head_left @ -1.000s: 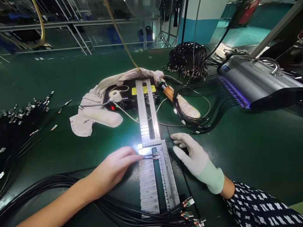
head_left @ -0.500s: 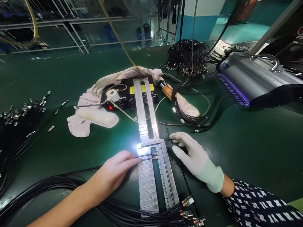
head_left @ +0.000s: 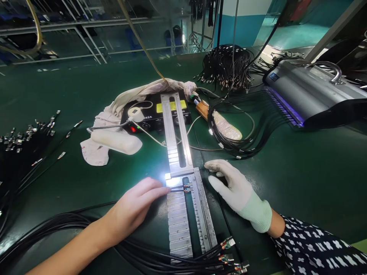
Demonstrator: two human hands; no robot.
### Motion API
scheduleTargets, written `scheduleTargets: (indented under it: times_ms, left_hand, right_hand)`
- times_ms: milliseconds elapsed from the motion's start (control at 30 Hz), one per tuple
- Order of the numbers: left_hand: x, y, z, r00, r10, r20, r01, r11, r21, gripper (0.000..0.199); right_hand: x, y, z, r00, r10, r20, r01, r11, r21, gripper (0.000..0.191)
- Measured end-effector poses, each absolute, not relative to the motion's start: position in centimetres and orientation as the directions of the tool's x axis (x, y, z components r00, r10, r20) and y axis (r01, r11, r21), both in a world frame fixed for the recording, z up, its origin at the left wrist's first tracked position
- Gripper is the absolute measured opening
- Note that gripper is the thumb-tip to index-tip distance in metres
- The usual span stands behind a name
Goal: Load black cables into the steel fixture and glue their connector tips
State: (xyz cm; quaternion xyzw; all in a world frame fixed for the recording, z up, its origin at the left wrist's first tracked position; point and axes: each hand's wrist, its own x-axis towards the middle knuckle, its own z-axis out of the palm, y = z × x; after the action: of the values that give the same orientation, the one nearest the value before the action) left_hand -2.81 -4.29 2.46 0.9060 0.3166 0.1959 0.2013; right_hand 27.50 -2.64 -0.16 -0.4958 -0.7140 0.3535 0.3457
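My bare left hand [head_left: 145, 198] is closed at the left edge of the slotted metal jig [head_left: 180, 225], its fingertips pinching the black cables [head_left: 177, 190]. Two small connectors [head_left: 187, 187] with coloured wires at these cables' ends lie across the jig's slot. To the right of the jig, my right hand [head_left: 229, 183] wears a white glove. Its thumb and fingers are apart, with no object between them, close to a thin black cable [head_left: 225, 214] on the table. A bright light shines just above my left fingertips.
A bundle of black cables [head_left: 143, 252] crosses the jig's near end. Behind stands a black control box [head_left: 155, 124] with a cloth [head_left: 137, 91] draped over it. A wrapped handle [head_left: 226, 126], a grey lamp unit [head_left: 312, 91] and cable heaps [head_left: 226, 67] lie farther back and right.
My left hand has slid slightly left along the cables, and the connectors have shifted a little upward on the jig. My right hand stays almost where it was.
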Motion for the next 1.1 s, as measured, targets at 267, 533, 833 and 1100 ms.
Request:
scheduleTargets:
  times_ms: [267,533,833,1100]
  left_hand:
    - [-2.6,-4.5,2.5,0.751,0.603,0.269,0.491,-0.783,0.382,0.041]
    - [-2.9,-6.6,0.5,0.638,0.718,0.279,0.637,-0.696,0.331,0.04]
    - [-0.6,-7.3,1.7,0.76,0.633,0.15,0.605,-0.773,0.192,0.055]
    - [0.4,-7.7,1.0,0.727,0.665,0.169,0.651,-0.746,0.136,0.049]
  right_hand:
    - [27.5,-2.6,0.0,-0.286,0.947,0.147,0.458,0.27,-0.847,0.026]
    - [27.6,-2.7,-0.1,-0.281,0.949,0.141,0.455,0.262,-0.851,0.026]
    - [27.4,-3.1,0.2,-0.296,0.95,0.1,0.527,0.249,-0.813,0.028]
    - [24.2,-4.7,1.3,-0.413,0.906,0.092,0.773,0.402,-0.491,0.037]
